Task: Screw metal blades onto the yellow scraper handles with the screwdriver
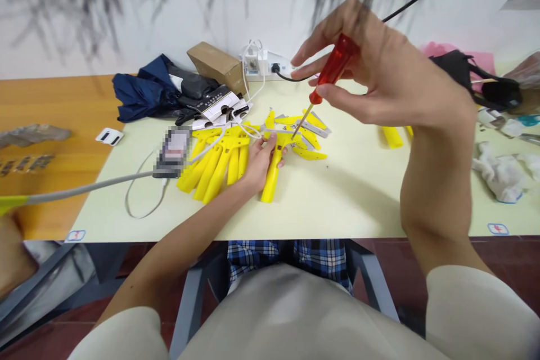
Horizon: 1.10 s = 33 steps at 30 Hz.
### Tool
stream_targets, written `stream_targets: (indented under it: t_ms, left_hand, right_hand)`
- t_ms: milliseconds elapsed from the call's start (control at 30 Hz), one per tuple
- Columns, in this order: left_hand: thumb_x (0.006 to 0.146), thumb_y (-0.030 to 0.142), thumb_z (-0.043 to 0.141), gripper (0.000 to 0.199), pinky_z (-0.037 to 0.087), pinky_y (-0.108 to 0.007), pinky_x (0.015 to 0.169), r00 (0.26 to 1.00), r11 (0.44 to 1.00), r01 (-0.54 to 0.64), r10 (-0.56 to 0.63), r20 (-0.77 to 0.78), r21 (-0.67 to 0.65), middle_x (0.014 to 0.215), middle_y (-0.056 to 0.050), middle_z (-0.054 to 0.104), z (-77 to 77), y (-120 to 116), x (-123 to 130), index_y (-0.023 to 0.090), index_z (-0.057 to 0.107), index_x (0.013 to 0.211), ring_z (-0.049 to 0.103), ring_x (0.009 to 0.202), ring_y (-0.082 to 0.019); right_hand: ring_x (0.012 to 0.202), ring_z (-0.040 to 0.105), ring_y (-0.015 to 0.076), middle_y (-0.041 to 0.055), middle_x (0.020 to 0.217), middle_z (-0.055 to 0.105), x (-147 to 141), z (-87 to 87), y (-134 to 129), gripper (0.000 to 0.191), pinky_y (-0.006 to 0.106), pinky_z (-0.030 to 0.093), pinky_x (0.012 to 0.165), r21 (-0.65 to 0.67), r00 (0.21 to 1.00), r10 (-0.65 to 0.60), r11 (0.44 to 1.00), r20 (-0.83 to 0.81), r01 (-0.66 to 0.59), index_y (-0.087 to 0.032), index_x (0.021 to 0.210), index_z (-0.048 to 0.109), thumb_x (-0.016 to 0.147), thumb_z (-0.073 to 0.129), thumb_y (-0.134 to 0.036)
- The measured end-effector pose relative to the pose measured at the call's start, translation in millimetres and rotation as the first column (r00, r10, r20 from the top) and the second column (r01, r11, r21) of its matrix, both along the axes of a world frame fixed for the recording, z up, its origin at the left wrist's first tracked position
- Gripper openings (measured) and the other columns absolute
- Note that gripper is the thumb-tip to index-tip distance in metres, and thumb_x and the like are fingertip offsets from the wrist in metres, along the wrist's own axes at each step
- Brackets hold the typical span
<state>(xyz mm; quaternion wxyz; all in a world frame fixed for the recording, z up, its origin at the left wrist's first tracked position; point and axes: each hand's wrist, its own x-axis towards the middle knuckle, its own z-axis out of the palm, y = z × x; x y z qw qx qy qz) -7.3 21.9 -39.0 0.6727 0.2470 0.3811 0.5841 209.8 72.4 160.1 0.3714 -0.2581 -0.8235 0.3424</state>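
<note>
My left hand (261, 163) is closed around a yellow handle piece (272, 178) with a wide top, low over the pale table. In my right hand (371, 76), raised above it, is a red screwdriver (333, 70), slanting down to the left. Its tip meets the top of the held piece, beside my left thumb. Several more yellow handle pieces (217, 171) lie together left of my left hand. Beyond the held piece are yellow and grey flat parts (310, 154) with small metal bits among them.
A phone (172, 152) with a white cable lies left on the table (358, 208). Behind are a dark blue cloth (143, 90), a cardboard box (217, 67) and a power strip (284, 70). Crumpled white material (504, 174) lies right. Part of another person shows at far left.
</note>
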Motion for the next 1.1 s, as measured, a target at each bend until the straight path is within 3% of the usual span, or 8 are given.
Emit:
stream_targets:
  t_ms: [100,267,467,700,833,933,1000,1100]
  left_hand:
    - [0.094,0.045,0.095,0.046,0.041,-0.018,0.046,1.000,1.000,0.001,-0.001,0.015,-0.019,0.094,0.001,0.068,2.0,0.0,-0.6,0.022,0.055,0.101,0.068,0.073,-0.010]
    - [0.098,0.043,0.091,0.045,0.040,-0.020,0.044,1.000,1.000,0.009,-0.009,0.006,-0.022,0.089,0.002,0.065,6.5,-1.8,2.6,0.024,0.051,0.097,0.068,0.070,-0.011]
    - [0.102,0.040,0.086,0.038,0.038,-0.020,0.044,1.000,0.997,-0.012,0.013,0.022,-0.077,0.091,0.000,0.068,8.2,-0.4,2.3,0.023,0.053,0.098,0.068,0.069,-0.010]
    - [0.104,0.039,0.084,0.033,0.039,-0.019,0.044,1.000,0.999,-0.001,0.002,0.024,-0.043,0.091,0.000,0.068,3.4,0.7,1.0,0.022,0.056,0.099,0.069,0.071,-0.011]
    - [0.101,0.039,0.088,0.036,0.039,-0.019,0.043,0.999,0.999,-0.004,0.006,0.050,-0.048,0.085,0.002,0.065,5.1,-0.3,0.9,0.022,0.056,0.096,0.068,0.069,-0.010]
    - [0.101,0.038,0.088,0.037,0.039,-0.018,0.044,0.998,0.998,-0.018,0.022,0.056,-0.058,0.083,0.003,0.063,7.1,-0.3,0.1,0.021,0.056,0.095,0.068,0.070,-0.010]
    - [0.101,0.038,0.088,0.037,0.039,-0.018,0.043,0.998,0.998,-0.021,0.025,0.054,-0.058,0.083,0.003,0.063,8.0,0.0,-0.3,0.021,0.055,0.095,0.068,0.070,-0.010]
    - [0.098,0.041,0.092,0.041,0.039,-0.018,0.043,0.999,0.999,-0.009,0.011,0.042,-0.048,0.083,0.003,0.063,8.7,-0.2,0.5,0.022,0.055,0.097,0.067,0.069,-0.010]
  right_hand:
    - [0.102,0.084,0.0310,0.0022,0.116,0.085,0.7,-1.5,1.7,0.042,0.045,0.073,0.089,0.167,0.998,-0.025,0.986,0.051,0.016,-0.035,0.119,0.076,0.085,0.095,-0.020]
    - [0.080,0.080,0.0290,0.0010,0.085,0.080,-2.5,-2.1,4.4,0.034,0.043,0.068,0.071,0.306,0.985,-0.169,0.940,0.045,0.148,-0.035,0.096,0.075,0.079,0.103,-0.025]
    - [0.103,0.084,0.0290,0.0038,0.126,0.083,2.6,-2.9,7.9,0.048,0.038,0.072,0.081,0.174,1.000,0.021,0.984,0.011,-0.023,-0.034,0.118,0.075,0.079,0.103,-0.029]
    - [0.086,0.084,0.0293,-0.0038,0.092,0.082,-6.0,-4.2,-1.5,0.043,0.044,0.073,0.078,0.270,0.996,-0.093,0.959,0.000,0.090,-0.038,0.115,0.081,0.078,0.103,-0.030]
    - [0.089,0.082,0.0291,-0.0016,0.100,0.082,-5.7,1.4,-9.2,0.037,0.047,0.073,0.084,0.256,0.989,-0.134,0.960,0.069,0.112,-0.037,0.113,0.078,0.084,0.097,-0.025]
    - [0.099,0.083,0.0277,-0.0013,0.114,0.083,-3.0,4.0,-10.5,0.043,0.042,0.072,0.085,0.192,0.993,-0.029,0.981,0.111,0.007,-0.036,0.118,0.072,0.085,0.090,-0.015]
    - [0.101,0.083,0.0277,-0.0018,0.112,0.084,-2.8,3.8,-11.3,0.044,0.041,0.072,0.085,0.152,0.996,0.030,0.988,0.079,-0.042,-0.036,0.118,0.070,0.085,0.088,-0.012]
    - [0.096,0.084,0.0290,-0.0008,0.104,0.083,-5.6,1.7,-13.3,0.039,0.044,0.072,0.087,0.125,1.000,-0.021,0.992,0.012,0.019,-0.035,0.117,0.071,0.087,0.089,-0.016]
